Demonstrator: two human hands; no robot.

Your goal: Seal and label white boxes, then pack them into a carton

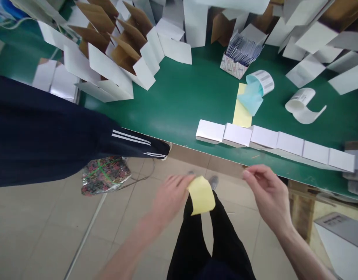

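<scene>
My left hand [174, 190], slightly blurred, pinches a small yellow paper sheet [201, 195] by its upper left corner, over the floor in front of my legs. My right hand [266, 192] is closed in a pinch just off the table's front edge; whatever is between its fingertips is too small to make out. Beyond it, several small white boxes [237, 134] stand in a row along the edge of the green table [167, 101]. Behind them lie a yellow strip [238, 112] and a label roll [264, 82] with light blue backing.
A second label roll [302, 102] lies partly unwound to the right. An open box of packed sachets [240, 54] stands farther back. Open white cartons [109, 58] crowd the back and left. Another person's dark sleeve [88, 120] reaches in from the left, above a wrapped bundle [104, 175].
</scene>
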